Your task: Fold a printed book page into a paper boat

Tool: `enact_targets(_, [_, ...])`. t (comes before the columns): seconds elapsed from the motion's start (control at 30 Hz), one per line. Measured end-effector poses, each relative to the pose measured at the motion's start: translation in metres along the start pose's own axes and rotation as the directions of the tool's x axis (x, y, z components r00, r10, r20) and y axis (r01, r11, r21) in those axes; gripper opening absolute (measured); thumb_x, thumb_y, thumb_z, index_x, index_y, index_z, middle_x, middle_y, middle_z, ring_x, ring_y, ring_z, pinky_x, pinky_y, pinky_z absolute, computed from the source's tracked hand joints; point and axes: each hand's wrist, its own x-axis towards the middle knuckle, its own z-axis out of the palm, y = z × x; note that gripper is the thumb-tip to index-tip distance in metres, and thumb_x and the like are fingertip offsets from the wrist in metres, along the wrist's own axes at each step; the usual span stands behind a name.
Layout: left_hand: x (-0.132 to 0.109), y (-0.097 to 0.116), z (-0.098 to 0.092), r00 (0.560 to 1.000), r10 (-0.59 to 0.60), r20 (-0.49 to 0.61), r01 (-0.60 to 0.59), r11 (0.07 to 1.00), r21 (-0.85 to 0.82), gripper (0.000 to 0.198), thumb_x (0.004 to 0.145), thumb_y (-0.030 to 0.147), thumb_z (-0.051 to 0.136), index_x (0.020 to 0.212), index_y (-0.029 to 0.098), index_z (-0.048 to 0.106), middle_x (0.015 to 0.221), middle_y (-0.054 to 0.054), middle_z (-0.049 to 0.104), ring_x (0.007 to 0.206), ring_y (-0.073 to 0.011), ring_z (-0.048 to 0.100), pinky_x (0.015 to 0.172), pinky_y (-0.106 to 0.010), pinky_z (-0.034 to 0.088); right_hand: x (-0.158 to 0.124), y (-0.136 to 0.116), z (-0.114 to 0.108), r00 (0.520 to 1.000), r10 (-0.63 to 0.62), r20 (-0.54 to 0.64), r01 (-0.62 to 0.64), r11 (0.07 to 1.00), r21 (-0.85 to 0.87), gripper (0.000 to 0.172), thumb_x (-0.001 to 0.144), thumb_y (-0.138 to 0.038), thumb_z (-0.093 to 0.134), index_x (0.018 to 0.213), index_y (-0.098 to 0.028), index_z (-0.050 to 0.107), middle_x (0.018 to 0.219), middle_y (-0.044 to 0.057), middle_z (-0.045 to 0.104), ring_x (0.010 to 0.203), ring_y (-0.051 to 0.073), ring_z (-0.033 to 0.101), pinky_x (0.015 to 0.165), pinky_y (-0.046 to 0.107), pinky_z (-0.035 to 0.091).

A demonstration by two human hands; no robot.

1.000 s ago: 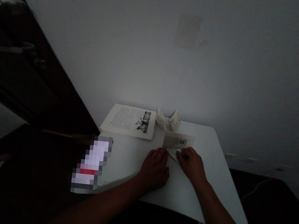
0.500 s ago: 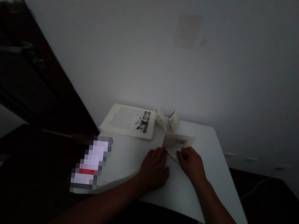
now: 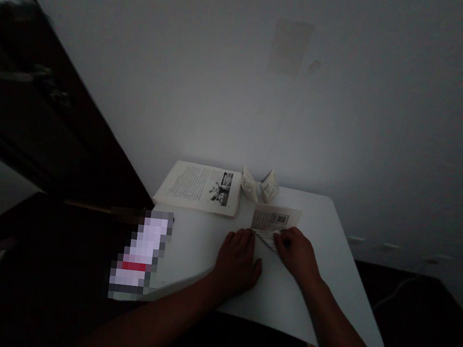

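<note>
A printed paper sheet (image 3: pixel 275 221) lies partly folded on the white table (image 3: pixel 328 272). My left hand (image 3: pixel 239 260) lies flat on the table, fingers stretched out, fingertips touching the sheet's near left edge. My right hand (image 3: pixel 298 253) is closed in a pinch on the folded near corner of the sheet. Just behind the sheet stands a small folded paper shape (image 3: pixel 260 186) with two raised points.
An open book (image 3: pixel 202 187) lies at the table's back left. A blurred white and red object (image 3: pixel 140 255) sits at the table's left edge. A pale wall rises right behind the table. A dark door and dark floor surround it.
Almost nothing differs. My right hand has shifted very slightly on the fold while my left hand stays flat in place.
</note>
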Motion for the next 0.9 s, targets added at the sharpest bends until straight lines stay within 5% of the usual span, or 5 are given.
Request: enact_targets(0.9, [0.0004, -0.0008, 0.0016, 1.000, 0.019, 0.013, -0.020, 1.000, 0.018, 0.055, 0.082, 0.038, 0.044, 0.130, 0.012, 0.041, 0.133, -0.012, 0.045, 0.120, -0.0290, 0.039, 0.101, -0.046, 0.030, 0.0033, -0.0037, -0.0042, 0.994, 0.056, 0.090, -0.051, 0.997, -0.058, 0.030, 0.084, -0.034, 0.044, 0.062, -0.018, 0.057, 0.073, 0.003, 0.053, 0.066, 0.015, 0.055, 0.066, 0.026, 0.041])
